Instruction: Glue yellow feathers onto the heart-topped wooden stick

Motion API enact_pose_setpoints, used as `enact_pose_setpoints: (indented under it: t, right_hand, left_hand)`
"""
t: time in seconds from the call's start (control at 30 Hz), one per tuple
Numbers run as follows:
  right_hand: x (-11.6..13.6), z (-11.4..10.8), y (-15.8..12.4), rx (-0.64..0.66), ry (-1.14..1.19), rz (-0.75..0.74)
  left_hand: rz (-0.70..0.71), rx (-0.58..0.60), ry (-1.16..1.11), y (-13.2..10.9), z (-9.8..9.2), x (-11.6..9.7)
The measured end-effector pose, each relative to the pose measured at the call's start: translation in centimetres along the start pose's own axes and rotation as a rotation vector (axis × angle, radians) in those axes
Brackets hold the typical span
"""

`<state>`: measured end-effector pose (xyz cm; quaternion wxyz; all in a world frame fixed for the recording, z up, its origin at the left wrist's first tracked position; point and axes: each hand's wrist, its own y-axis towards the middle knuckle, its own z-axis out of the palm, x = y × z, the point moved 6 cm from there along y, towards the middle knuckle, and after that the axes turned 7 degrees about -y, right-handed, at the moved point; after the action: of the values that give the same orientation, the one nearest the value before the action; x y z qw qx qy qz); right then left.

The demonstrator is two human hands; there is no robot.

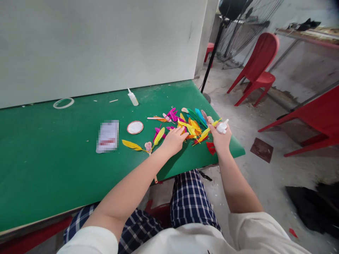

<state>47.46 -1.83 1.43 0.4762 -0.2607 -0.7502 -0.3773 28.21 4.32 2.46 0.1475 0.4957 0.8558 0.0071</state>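
Green table [53,169]: I see the right hand [221,140] clenched around a glue bottle [222,127], left hand [174,140] loosely open on feathers [194,122]; glue could drip, sticking them.

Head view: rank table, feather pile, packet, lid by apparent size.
1. table
2. feather pile
3. packet
4. lid
The last three lie at a similar distance, so nearness hardly skews this.

1. We see a small white bottle [222,127], tilted sideways, clasped in our right fingers [217,137].
2. We see a loose pile of feathers [194,122] in yellow, pink, orange and blue, lying flat beneath and just beyond our left fingers [182,135].
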Motion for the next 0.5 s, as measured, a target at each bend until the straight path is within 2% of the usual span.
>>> enact_pose_setpoints:
  t: [0.17,0.33,0.5]
  right_hand:
    - [1.1,-0.2,-0.6,-0.038,0.009,-0.034]
    - [2.9,-0.9,-1.1,-0.064,-0.055,-0.096]
    - [4.0,-1.1,-1.8,-0.055,-0.107,-0.125]
  left_hand:
    - [0.069,-0.147,-0.183,0.7,-1.4,-1.7]
    - [0.038,-0.153,-0.240,2.0,-0.7,-1.8]
    - [0.066,-0.218,-0.326,2.0,-0.8,-1.9]
